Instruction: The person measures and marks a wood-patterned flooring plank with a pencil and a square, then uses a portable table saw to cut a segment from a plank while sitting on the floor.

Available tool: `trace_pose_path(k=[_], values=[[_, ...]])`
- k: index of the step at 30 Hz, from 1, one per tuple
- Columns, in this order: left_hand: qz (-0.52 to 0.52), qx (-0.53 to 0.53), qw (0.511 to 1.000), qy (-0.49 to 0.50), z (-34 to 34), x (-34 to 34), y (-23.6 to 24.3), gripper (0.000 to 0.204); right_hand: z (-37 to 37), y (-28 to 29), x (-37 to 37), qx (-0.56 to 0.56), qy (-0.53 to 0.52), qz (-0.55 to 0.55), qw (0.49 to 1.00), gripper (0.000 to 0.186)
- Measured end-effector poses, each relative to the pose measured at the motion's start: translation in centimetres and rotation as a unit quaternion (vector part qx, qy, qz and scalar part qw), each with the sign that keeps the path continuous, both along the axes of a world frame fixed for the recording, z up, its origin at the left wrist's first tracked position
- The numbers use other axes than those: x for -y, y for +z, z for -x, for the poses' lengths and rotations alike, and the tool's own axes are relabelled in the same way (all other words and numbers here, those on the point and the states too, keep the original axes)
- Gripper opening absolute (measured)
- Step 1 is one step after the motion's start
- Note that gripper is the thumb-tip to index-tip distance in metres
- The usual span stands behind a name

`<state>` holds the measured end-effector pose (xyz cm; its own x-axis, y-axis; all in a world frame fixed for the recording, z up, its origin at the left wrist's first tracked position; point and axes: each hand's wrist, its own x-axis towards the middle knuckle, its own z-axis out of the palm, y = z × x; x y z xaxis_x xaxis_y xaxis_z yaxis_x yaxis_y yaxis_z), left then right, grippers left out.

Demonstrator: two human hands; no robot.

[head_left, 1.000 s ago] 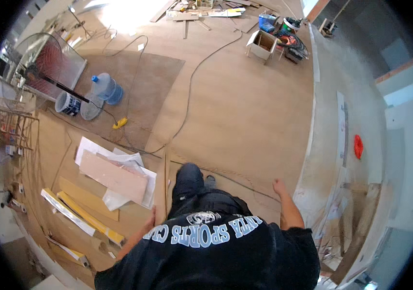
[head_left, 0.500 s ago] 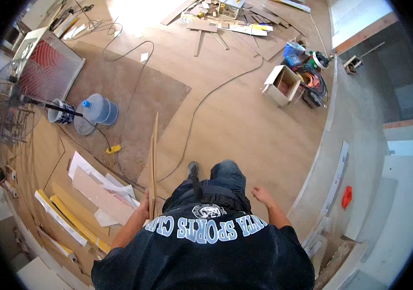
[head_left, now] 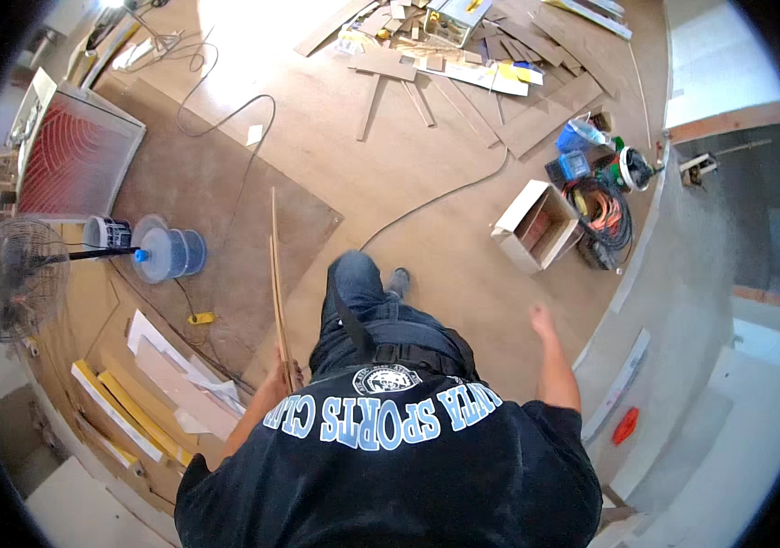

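On the left, my left hand (head_left: 282, 374) is closed around thin wooden floorboards (head_left: 278, 283), held upright along my side with their tips pointing ahead. They look like two or more strips pressed together, the lower ends partly hidden by my hand and shirt. My right hand (head_left: 542, 320) hangs out to the right, over the brown floor, touching nothing. It is small and blurred, so its fingers cannot be made out. One knee is forward and a shoe shows beside it.
Ahead lies a pile of board offcuts (head_left: 490, 68). A cardboard box (head_left: 536, 226), coiled cables (head_left: 605, 215) and buckets stand right. Left are a fan (head_left: 15, 279), a water bottle (head_left: 173, 253), a yellow socket (head_left: 201, 318) and long packages (head_left: 116, 411). A cord (head_left: 436, 201) crosses the floor.
I have stepped forward; the box and board pile appear nearer. My right arm has swung forward and outward. The floorboards remain in my left hand.
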<state>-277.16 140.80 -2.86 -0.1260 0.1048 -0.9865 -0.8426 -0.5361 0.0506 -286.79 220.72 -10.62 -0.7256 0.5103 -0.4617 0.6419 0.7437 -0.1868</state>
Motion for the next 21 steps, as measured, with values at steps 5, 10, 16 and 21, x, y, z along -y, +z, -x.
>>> trace_pose_path(k=[5,10,16,21], values=[[-0.147,0.062,0.983,0.09,9.4,3.0,-4.7,0.081,36.4,12.6,12.1,-0.112,0.174,0.216,0.954,0.039],[-0.002,-0.004,1.0,0.012,33.9,-6.1,-2.5,0.083,53.9,12.8,20.8,-0.061,0.276,0.331,0.901,0.043],[0.045,0.029,0.998,-0.022,53.2,-8.1,1.9,0.087,59.0,9.8,24.6,0.096,0.44,0.181,0.874,0.035],[0.057,0.029,0.998,0.011,63.7,-10.7,1.4,0.082,71.4,11.6,23.3,0.088,0.358,0.279,0.887,0.036]])
